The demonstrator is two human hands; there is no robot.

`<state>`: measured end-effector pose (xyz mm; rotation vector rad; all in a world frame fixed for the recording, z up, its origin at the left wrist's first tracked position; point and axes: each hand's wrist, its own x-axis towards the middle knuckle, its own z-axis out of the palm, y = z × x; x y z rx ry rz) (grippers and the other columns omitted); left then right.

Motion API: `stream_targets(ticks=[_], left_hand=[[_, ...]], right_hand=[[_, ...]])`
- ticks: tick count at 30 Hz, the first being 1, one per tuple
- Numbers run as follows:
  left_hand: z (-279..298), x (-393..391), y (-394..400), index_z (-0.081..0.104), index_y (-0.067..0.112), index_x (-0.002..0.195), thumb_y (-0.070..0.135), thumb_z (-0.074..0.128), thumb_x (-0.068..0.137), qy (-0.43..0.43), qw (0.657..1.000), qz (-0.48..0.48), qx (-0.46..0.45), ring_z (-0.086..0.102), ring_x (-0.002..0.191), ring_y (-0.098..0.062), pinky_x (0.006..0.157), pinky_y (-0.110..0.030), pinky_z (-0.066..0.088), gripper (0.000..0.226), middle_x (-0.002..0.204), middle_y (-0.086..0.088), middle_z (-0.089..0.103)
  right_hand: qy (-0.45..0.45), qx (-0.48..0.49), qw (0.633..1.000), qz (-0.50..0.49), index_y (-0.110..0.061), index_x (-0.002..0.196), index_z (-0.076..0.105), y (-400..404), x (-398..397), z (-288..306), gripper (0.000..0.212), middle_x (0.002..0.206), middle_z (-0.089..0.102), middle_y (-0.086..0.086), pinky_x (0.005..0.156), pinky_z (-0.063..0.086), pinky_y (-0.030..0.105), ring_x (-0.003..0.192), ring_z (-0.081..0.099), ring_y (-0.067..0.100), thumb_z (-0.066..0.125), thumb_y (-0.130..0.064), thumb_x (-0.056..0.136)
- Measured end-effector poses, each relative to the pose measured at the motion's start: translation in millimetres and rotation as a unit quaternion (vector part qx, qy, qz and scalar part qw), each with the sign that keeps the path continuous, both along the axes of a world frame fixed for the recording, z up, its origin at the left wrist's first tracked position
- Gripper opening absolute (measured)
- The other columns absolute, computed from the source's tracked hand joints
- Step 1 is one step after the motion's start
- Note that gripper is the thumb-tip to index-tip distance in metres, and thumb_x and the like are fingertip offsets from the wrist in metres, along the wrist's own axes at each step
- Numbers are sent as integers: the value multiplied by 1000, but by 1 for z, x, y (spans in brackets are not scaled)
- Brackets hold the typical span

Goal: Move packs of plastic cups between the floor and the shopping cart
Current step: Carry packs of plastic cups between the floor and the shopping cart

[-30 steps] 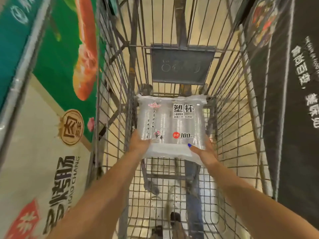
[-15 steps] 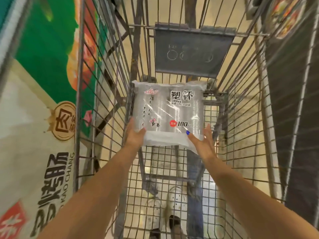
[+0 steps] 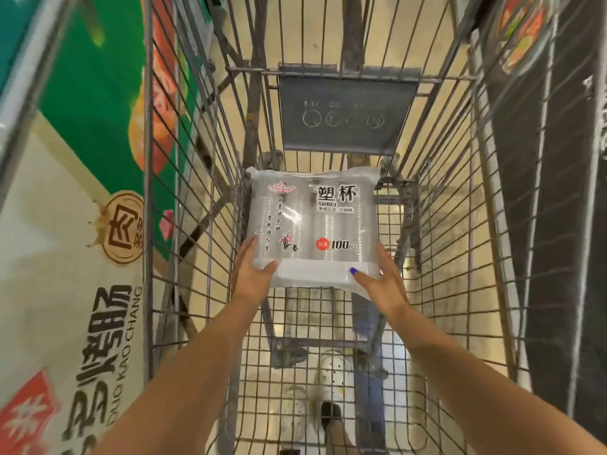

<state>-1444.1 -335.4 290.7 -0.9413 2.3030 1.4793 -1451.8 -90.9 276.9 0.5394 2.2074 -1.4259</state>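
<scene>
The pack of plastic cups [image 3: 313, 224] sat at the centre of the frame, low inside the shopping cart [image 3: 460, 224], its printed face up and its far edge near the cart's front wall; whether it rested on the wire bottom could not be told. The left hand [image 3: 251, 277] held its lower left corner, the grip pinching the pack with the thumb on top and the fingers along the side; the right hand [image 3: 382, 282] held the lower right corner the same way, a blue-painted thumbnail on the wrapper. A grey plastic flap [image 3: 345, 116] hung on the front wall, above the pack in the frame; a green and white banner [image 3: 65, 224] filled the left of the frame; a dark panel [image 3: 558, 192] stood along the right.
</scene>
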Motion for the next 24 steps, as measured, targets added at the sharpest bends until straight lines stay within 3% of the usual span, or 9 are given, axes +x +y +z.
stream_targets(ticks=[3,5,7,10,15,17,20,22,24], left_hand=[[-4,16,3,35,15,148,7,68,87,4,1000,-4,-22,22,145,-15,109,-15,11,70,158,2,25],[-4,25,6,35,14,149,8,68,88,5,999,-10,-34,20,146,-15,110,-15,10,70,159,1,22],[3,35,9,31,17,151,16,69,89,-3,998,-20,-63,15,148,-16,114,-19,9,73,161,2,17],[27,51,16,26,18,152,29,66,90,-7,989,-53,-141,10,149,-19,122,-33,9,75,162,-2,14],[115,103,33,21,22,153,36,60,94,53,967,-195,-155,8,149,-17,118,-27,4,72,162,4,9],[150,133,27,21,23,153,34,60,94,79,938,-290,-172,8,150,-18,119,-28,5,72,162,3,7],[202,172,14,17,24,154,46,54,94,82,878,-419,-217,7,150,-19,122,-40,11,73,162,4,3],[235,189,14,15,27,155,54,44,95,94,816,-497,-279,7,150,-19,122,-40,12,72,163,4,2],[268,203,27,13,29,155,56,43,95,125,761,-556,-309,7,150,-20,122,-38,10,72,162,6,1]], right_hand=[[-1,17,1000,25,-31,153,26,3,11,-1,82,146,38,-12,112,31,32,128,41,12,73,-20,86],[2,14,999,43,-28,153,27,5,19,2,82,148,39,-8,113,34,34,131,42,16,73,-22,86],[5,27,998,63,-24,155,22,8,29,13,84,158,29,-4,117,29,36,142,32,20,72,-27,88],[9,49,996,80,-19,156,15,10,53,46,85,161,17,-4,114,18,24,148,17,16,68,-28,91],[48,103,981,158,-22,152,26,9,135,125,72,149,37,-1,102,31,15,134,39,15,66,-17,92],[58,152,966,202,-35,153,19,8,181,156,75,158,27,-5,112,29,24,142,33,17,63,-26,93],[79,212,948,224,-30,155,16,7,255,201,70,162,14,-9,105,19,14,146,25,14,55,-37,97],[90,202,957,188,-32,153,20,8,300,233,66,158,13,-14,116,29,34,146,23,10,50,-45,96],[104,210,959,161,-28,152,23,16,342,257,66,157,13,-12,121,17,25,148,21,12,42,-49,93]])
